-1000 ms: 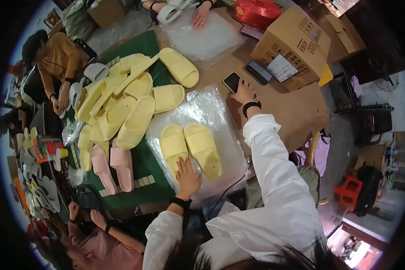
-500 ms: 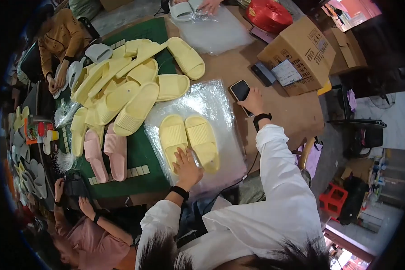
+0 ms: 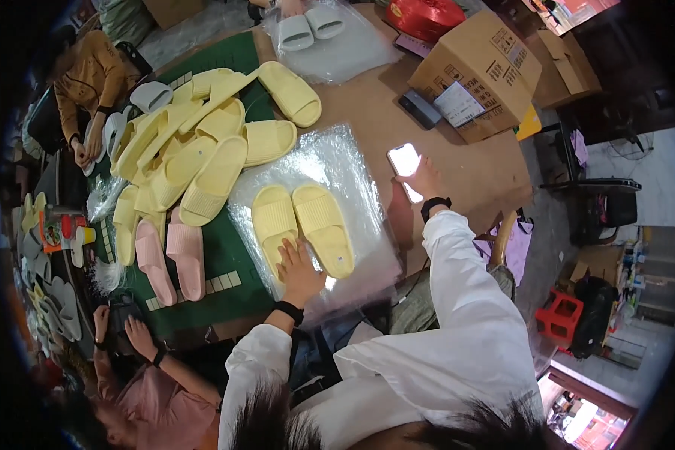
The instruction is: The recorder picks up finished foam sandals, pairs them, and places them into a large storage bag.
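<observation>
My left hand (image 3: 301, 274) lies with fingers spread on the heel end of a yellow slipper (image 3: 275, 215). Its partner, another yellow slipper (image 3: 323, 229), is just to the right. Both rest on a stack of clear plastic bags (image 3: 360, 195). To the right, my right hand (image 3: 427, 181) grips the right edge of a smartphone (image 3: 403, 160), its thumb over the bright screen. The phone is at the brown tabletop; I cannot tell whether it is slightly raised. A heap of yellow slippers (image 3: 214, 176) lies left of the bags, with a pair of pink slippers (image 3: 185, 255) in front.
A cardboard box (image 3: 476, 75) and a dark small box (image 3: 420, 109) stand at the right rear, near red twine (image 3: 427, 19). Grey slippers (image 3: 295, 33) lie on plastic across the table, by another person's hand. Co-workers sit left, one in an orange-brown top (image 3: 97, 67). A red stool (image 3: 559, 319) is right.
The phone screen has gone from dark to bright, and my right thumb has come over it. The far person's grey slippers now lie side by side. My view has shifted slightly.
</observation>
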A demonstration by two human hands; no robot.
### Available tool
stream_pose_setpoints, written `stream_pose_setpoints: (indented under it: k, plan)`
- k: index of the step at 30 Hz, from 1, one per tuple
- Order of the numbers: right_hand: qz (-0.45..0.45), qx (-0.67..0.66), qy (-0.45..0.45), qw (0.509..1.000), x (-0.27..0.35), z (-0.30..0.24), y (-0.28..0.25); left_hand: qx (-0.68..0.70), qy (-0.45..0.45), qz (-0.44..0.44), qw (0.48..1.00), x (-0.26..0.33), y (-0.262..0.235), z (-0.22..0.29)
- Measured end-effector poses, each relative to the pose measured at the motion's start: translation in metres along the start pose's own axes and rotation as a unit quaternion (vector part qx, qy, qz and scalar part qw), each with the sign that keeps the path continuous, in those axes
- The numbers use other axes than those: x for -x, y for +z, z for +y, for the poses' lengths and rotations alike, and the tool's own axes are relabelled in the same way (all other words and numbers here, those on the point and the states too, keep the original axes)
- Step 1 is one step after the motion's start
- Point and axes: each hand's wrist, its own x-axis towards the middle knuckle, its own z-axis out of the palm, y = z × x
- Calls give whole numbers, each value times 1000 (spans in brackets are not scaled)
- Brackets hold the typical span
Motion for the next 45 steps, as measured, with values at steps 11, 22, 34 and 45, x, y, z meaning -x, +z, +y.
stream_pose_setpoints:
  k: [11, 22, 34, 45]
  plan:
    - [7, -2, 54, 998, 23, -9, 9, -66, 146, 90, 983, 27, 7, -23]
    - [-83, -173, -191, 963, 226, -139, 64, -132, 446, 33, 885, 65, 47, -77]
    - [53, -231, -172, 956, 190, -151, 85, -319, 411, -25, 854, 63, 46, -54]
    - [-437, -484, -68, 755, 339, 11, -50, -207, 344, 101, 910, 38, 31, -74]
